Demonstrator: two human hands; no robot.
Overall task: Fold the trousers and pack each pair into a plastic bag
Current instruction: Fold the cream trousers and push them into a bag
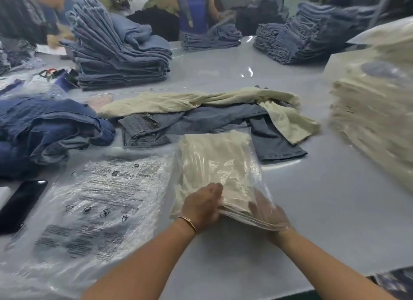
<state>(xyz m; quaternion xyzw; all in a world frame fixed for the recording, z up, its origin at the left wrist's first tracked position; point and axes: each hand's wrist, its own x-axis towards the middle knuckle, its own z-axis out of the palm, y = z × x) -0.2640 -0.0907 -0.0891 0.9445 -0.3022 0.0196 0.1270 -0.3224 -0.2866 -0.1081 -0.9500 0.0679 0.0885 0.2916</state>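
Note:
A folded cream pair of trousers [212, 163] lies in front of me inside a clear plastic bag [254, 163]. My left hand [202, 207] rests on the near end of the bundle, fingers curled at the bag's open edge. My right hand [267, 212] is seen through the plastic at the bag's near right corner; how its fingers lie is blurred. Behind the bag lie an unfolded grey-blue pair [201, 121] and an unfolded cream pair [196, 101]. A pile of empty printed plastic bags [89, 206] lies to the left.
A black phone [21, 204] lies at the left edge. Loose blue jeans [44, 125] are heaped at left, bagged cream trousers [375, 116] are stacked at right. Tall stacks of folded jeans [116, 54] and other people stand across the grey table [312, 199].

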